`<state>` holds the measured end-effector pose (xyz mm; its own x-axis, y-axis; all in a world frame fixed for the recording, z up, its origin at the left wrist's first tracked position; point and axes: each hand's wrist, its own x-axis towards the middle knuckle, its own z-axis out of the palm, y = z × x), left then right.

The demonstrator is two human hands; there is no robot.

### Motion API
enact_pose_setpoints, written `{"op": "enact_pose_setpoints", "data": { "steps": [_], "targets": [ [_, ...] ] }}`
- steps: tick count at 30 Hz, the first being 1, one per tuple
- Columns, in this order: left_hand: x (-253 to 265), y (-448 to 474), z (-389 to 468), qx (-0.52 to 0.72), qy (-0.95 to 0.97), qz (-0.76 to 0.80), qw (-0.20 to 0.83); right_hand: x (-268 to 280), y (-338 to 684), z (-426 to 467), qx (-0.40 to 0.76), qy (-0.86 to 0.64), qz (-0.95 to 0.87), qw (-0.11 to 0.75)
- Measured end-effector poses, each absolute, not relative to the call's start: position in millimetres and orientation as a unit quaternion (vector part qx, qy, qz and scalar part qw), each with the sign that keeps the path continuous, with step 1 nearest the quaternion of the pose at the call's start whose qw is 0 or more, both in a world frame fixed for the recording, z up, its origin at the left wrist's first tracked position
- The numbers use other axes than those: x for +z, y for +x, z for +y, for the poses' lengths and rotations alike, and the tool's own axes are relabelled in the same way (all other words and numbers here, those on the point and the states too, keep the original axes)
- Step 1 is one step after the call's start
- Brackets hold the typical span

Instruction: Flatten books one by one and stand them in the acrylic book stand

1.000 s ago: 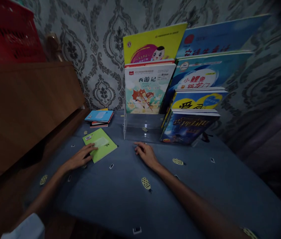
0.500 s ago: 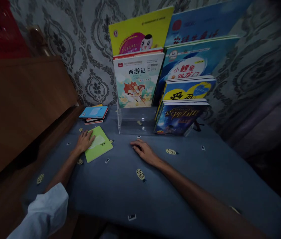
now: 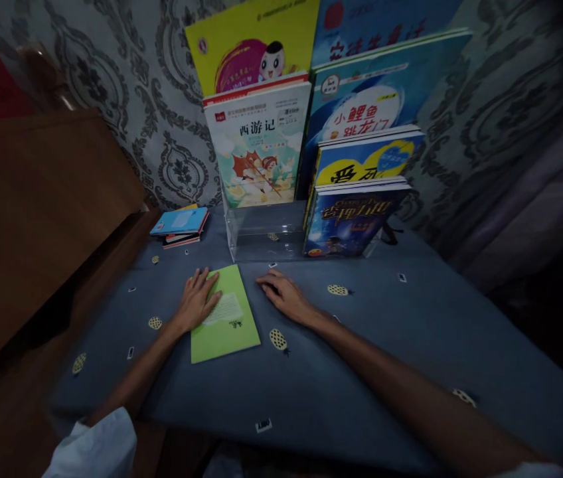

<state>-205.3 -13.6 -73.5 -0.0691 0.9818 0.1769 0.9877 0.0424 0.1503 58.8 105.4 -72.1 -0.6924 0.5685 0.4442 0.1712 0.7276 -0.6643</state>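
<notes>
A thin light-green book lies flat on the table, with a pale text panel and a small dark drawing on its cover. My left hand rests palm down over its upper left part, fingers spread and not wrapped around it. To the right of the book, my right hand lies on the tablecloth with its fingers loosely bent and nothing seen in them. A narrow strip of cloth separates its fingertips from the book's right edge. What lies under the right palm is hidden.
A clear book stand holds several upright books, among them a white-topped storybook and a dark blue book. A small book stack sits at the back left. Brown furniture borders the left side of the grey-blue tablecloth.
My left hand and the green book have moved right and toward me, nearer my right hand. The right hand stays at about the same spot. The view has shifted slightly.
</notes>
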Motion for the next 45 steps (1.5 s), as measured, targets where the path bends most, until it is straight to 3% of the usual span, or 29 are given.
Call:
{"op": "enact_pose_setpoints", "data": {
  "steps": [20, 27, 35, 45],
  "targets": [
    [-71, -98, 33, -0.195, -0.713, -0.673, -0.021, -83, 98, 112, 0.236, -0.301, -0.852, 0.357],
    [-70, -106, 35, -0.251, -0.729, -0.637, -0.006, -79, 114, 116, 0.244, -0.302, -0.851, 0.353],
    [-46, -121, 25, -0.191, -0.722, -0.658, 0.096, -72, 114, 108, 0.215, -0.31, -0.859, 0.345],
    [-49, -105, 35, -0.197, -0.776, -0.597, 0.052, -69, 112, 105, 0.214, -0.32, -0.855, 0.347]
  ]
}}
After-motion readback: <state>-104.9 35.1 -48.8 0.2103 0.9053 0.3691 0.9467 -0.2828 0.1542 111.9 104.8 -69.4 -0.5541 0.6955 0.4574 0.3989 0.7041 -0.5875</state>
